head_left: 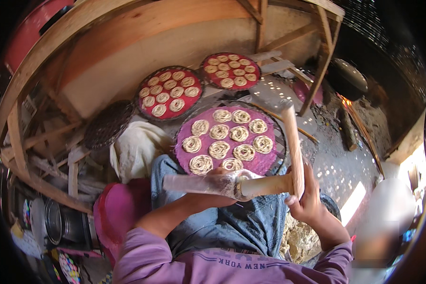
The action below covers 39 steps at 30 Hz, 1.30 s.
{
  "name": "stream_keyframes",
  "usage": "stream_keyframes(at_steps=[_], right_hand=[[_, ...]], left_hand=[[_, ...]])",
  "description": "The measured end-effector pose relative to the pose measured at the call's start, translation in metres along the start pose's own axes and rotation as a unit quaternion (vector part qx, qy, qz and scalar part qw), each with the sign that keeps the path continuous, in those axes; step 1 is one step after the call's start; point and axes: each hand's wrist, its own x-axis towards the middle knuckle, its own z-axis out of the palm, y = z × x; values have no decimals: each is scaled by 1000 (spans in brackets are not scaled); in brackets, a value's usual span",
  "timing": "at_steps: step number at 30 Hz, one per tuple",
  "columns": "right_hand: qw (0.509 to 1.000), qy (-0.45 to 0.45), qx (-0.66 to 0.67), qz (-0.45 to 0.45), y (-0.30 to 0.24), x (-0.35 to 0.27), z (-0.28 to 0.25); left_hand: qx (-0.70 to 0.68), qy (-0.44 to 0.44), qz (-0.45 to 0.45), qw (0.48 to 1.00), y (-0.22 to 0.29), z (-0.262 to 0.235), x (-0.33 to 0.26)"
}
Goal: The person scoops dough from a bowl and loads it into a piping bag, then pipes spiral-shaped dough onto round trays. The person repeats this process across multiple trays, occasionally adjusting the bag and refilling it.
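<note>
At frame centre, the left hand [221, 177] wraps its fingers closed around the plastic-wrapped barrel of a wooden dough press [232, 184]. The right hand [304, 199], centre-right, grips the press's long upright lever — fingers curled shut around it. Just above the press sits a purple round tray [262, 163] carrying coiled dough spirals [219, 131]; two red trays [169, 93] lie upper centre.

No packages, labels, signs or screens.

Both hands grip a wooden dough press [251, 184]: left hand [222, 177] on the barrel, right hand [305, 196] on its handle, above a purple tray [265, 161] of noodle coils [218, 131].
</note>
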Motion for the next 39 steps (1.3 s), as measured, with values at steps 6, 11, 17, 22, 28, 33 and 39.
stream_keyframes(at_steps=[6, 11, 17, 22, 28, 33, 39], right_hand=[[964, -220, -118, -93, -28, 25, 26], [935, -344, -68, -56, -29, 26, 82], [963, -137, 85, 217, 54, 27, 86], [933, 158, -3, 324, 168, 8, 63], [752, 42, 499, 429, 200, -7, 51], [719, 82, 518, 455, 193, 3, 62], [713, 80, 581, 384, 171, 0, 65]], left_hand=[[-106, -39, 26, 993, -2, 11, -40], [-181, 48, -19, 982, -10, 43, -92], [-368, -92, -365, 850, -33, 48, -196], [-167, -170, -360, 902, -46, -17, -265], [-336, 509, -301, 733, -155, -148, -292], [-443, 658, -239, 560, -273, -215, -290], [-453, 730, -176, 481, -317, -249, -293]])
